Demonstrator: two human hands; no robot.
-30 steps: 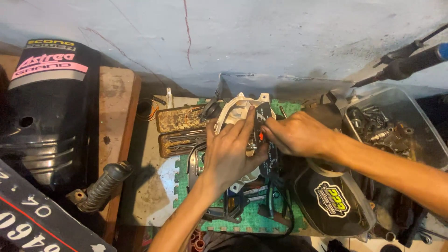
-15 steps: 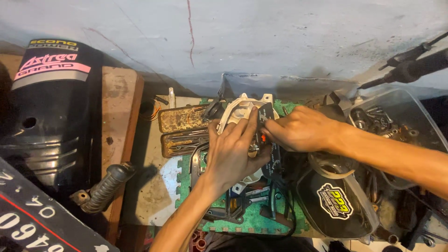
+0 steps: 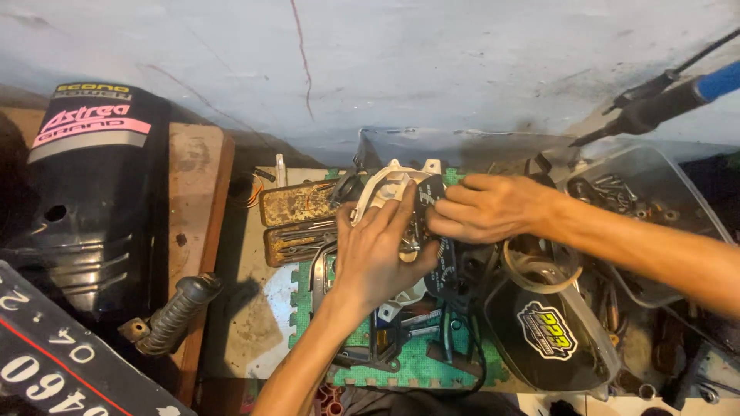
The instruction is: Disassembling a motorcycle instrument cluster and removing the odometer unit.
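**White housing held and worked at the middle of a crowded bench**

A pale plastered wall (image 3: 432, 69) with a thin crack is seen across the top, at twelve o'clock. At nine o'clock a large black motorcycle body panel (image 3: 85, 200) is propped beside a wooden board (image 3: 196, 200), with a ribbed rubber grip (image 3: 173, 316) lying at seven o'clock. A green foam mat (image 3: 420, 366) is spread over the stained bench (tools are strewn on it), a clear plastic tub (image 3: 678, 192) of small metal parts is set at three o'clock, and a black cover with a sticker (image 3: 547, 335) lies at five o'clock.

At the centre a white plastic housing (image 3: 393, 181) is steadied by the left hand (image 3: 378, 250), whose fingers are curled over its edge. The right hand (image 3: 486, 208) is closed at the housing's three o'clock side, pinched on something small and dark that cannot be made out.

The work is judged best done with the housing kept pressed flat to the mat, and any loosened piece caught before it is lost among the clutter.
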